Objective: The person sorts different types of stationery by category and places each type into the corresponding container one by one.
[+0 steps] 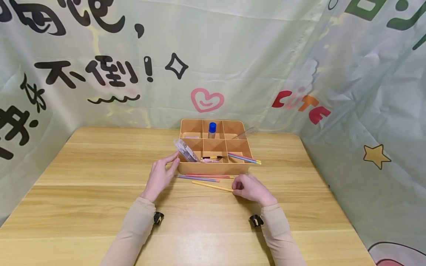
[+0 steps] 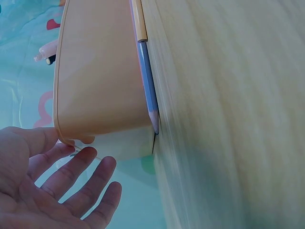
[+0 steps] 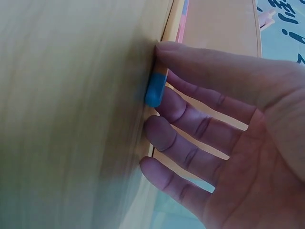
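An orange desk organizer [image 1: 214, 169] with six compartments stands at the back of the table. My left hand [image 1: 159, 178] pinches its front left corner between thumb and index finger, the other fingers spread loosely in the left wrist view. My right hand [image 1: 251, 188] pinches the right end of a yellow pencil [image 1: 213, 186] lying on the table; a blue tip [image 3: 155, 90] shows at that end in the right wrist view. Between this pencil and the organizer lie a pink pencil [image 1: 209, 176] and a purple-blue pencil [image 1: 198, 178].
Inside the organizer are a blue-capped glue stick [image 1: 212, 130], a clear-wrapped pack [image 1: 186, 150], a yellow-and-black pen [image 1: 212, 157], coloured pencils [image 1: 244, 158] and a transparent ruler [image 1: 245, 132]. A printed cloth [image 1: 159, 111] hangs behind the wooden table [image 1: 110, 159].
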